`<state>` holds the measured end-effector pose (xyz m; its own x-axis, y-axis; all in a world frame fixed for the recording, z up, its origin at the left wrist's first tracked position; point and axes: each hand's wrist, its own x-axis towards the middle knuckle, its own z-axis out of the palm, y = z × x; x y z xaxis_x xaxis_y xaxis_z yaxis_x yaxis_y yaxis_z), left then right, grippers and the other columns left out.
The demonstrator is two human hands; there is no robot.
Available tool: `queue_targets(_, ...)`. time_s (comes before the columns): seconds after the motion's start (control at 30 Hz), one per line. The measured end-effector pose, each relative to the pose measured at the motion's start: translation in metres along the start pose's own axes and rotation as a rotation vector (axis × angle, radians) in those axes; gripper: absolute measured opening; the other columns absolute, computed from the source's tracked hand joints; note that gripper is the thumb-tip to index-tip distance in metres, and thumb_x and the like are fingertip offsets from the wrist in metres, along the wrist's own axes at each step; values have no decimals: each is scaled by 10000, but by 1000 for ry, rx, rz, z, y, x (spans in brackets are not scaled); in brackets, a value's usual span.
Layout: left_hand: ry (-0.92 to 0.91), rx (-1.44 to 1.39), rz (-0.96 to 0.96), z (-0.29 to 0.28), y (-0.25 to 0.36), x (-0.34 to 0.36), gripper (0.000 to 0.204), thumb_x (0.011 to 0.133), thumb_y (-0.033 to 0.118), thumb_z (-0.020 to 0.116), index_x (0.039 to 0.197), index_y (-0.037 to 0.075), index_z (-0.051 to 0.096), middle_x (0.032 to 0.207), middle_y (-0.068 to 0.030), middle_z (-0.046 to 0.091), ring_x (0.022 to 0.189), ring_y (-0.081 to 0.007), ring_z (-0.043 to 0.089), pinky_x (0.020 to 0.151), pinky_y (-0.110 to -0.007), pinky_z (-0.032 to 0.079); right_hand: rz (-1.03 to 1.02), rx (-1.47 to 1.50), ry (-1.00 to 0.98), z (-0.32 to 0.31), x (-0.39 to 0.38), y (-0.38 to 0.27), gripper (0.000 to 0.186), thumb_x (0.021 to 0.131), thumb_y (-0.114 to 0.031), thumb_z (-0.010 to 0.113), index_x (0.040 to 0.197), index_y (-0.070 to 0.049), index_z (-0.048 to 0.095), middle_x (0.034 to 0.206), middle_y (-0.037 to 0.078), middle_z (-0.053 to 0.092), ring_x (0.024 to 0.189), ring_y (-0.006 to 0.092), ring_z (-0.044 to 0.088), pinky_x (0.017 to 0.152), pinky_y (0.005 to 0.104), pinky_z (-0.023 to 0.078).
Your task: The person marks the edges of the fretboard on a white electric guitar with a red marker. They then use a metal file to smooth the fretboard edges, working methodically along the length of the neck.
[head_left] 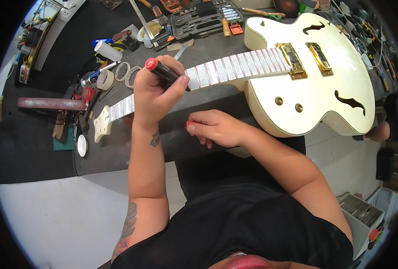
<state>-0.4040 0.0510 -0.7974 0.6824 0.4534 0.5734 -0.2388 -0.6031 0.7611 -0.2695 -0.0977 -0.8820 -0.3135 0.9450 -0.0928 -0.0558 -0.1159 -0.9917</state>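
Observation:
A cream hollow-body electric guitar (276, 104) lies face up across the bench, its body at the right and its headstock (101, 125) at the left. Silvery covering runs along the fretboard (235, 67), with red lines across it at the frets. My left hand (156, 96) is closed around a black marker with a red end (165, 77), its lower end close over the fretboard. That hand and wrist hide part of the neck. Between the fingertips of my right hand (217, 128), nearer to me than the neck, is a small red cap (188, 124).
Tape rolls (105, 80), a white bottle (108, 50) and a red-brown sanding block (52, 104) lie at the left. A small white dish (82, 145) sits by the bench's near edge. Behind the neck are a socket set case (194, 26) and a wooden-handled tool (226, 28).

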Motion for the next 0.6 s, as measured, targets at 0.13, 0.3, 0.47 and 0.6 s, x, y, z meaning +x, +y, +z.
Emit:
queue_targets(0.13,70,76,-44,3,-1,3,120,918,8,780,939,6,662,795,-4,656,692,-75,575,627,-266,443,-4,10,-4,0,0,-1,443,1148,-440,562,993,-31,636,842,44,612,765,146,651,654,329,586)
queue_targets(0.3,155,187,-111,4,-4,10,144,933,72,807,957,9,680,785,3,669,697,-73,587,627,-256,445,-9,9,-13,0,2,4,451,1147,-448,563,986,-33,634,858,40,612,767,144,650,654,328,588)
queue_targets(0.47,186,297,-221,5,-1,21,165,959,116,809,986,8,687,817,-7,699,726,-70,609,643,-247,460,-13,-1,-12,0,0,2,453,1146,-453,563,993,-33,634,860,37,609,773,141,649,658,327,589)
queue_targets(0.6,317,118,-273,6,-5,29,181,974,118,814,1028,3,686,847,2,695,749,-65,602,679,-243,477,-18,16,-8,1,1,7,465,1144,-468,564,995,-32,629,854,43,614,778,144,654,658,328,585)
